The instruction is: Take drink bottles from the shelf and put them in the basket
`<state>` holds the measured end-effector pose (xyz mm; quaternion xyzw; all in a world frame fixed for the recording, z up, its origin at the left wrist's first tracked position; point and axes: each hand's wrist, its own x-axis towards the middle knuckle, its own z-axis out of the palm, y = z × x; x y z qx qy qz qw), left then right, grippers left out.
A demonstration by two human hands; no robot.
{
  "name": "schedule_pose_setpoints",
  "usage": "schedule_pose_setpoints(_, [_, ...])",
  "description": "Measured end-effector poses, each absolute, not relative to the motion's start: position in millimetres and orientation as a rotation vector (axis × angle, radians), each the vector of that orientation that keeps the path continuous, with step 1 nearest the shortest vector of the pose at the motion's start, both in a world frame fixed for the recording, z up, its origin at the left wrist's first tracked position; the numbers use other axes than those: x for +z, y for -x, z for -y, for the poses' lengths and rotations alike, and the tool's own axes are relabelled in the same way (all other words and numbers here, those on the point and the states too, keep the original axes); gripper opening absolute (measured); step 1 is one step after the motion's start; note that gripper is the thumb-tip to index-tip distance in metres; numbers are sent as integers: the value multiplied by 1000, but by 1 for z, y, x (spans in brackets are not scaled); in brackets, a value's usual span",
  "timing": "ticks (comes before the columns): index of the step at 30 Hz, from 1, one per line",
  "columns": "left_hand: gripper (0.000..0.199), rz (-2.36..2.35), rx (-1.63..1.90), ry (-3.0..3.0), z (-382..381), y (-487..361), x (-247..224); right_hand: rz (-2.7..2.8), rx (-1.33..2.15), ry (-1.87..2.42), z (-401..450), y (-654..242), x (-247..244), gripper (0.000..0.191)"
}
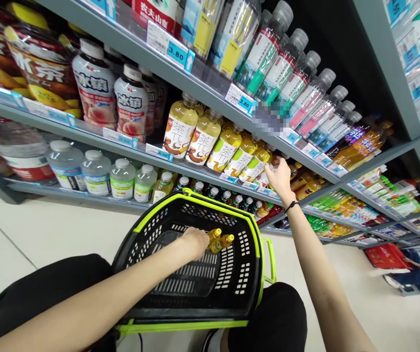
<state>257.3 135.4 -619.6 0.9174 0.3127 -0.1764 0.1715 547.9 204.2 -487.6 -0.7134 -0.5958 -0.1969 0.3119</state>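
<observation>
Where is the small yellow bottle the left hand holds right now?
In the head view the small yellow bottle lies low in the black basket at centre frame, gripped by the left hand.

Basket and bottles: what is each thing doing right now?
basket: open, on the lap.
left hand: shut on yellow bottles inside basket.
right hand: reaching to shelf bottle, grip unclear.
yellow tea bottles: upright, capped, in a row.

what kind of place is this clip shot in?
Most likely a supermarket or convenience store drinks aisle: long shelves packed with bottled drinks, price tags along the shelf edges, and a black-and-green shopping basket the left hand puts bottles into.
</observation>
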Motion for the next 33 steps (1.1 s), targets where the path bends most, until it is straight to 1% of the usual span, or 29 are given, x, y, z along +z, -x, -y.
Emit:
schedule_pose_setpoints(3, [34,-885,-500,-2603,-135,-257,-616,1542,-421,1771,-214,-535,-483,52])
schedule_pose_setpoints(6, [36,-882,-502,-2591,-134,-257,-613,1485,-287,1765,-225,-532,-475,45])
schedule_pose_setpoints(8, [38,-886,-495,-2581,-134,-257,-611,1461,-190,1770,-233,-535,-471,45])
schedule_pose_setpoints(11, [39,-902,-476,-2569,-135,-256,-611,1446,-45,1729,-244,-540,-468,53])
schedule_pose_setpoints(16, [33,-910,-445,-2568,-137,-255,-609,1450,87,1608,-253,-544,-469,76])
schedule_pose_setpoints(22, [41,-918,-488,-2564,-136,-257,-608,1454,176,1541,-241,-540,-467,81])
schedule_pose_setpoints(26, [43,-927,-504,-2552,-136,-258,-608,1470,220,1539,-230,-540,-468,89])
schedule_pose_setpoints(28, [43,-927,-507,-2544,-136,-258,-607,1484,237,1545,-226,-540,-469,88])
schedule_pose_setpoints(33, [43,-934,-493,-2526,-135,-258,-606,1593,324,1510,-219,-544,-472,77])
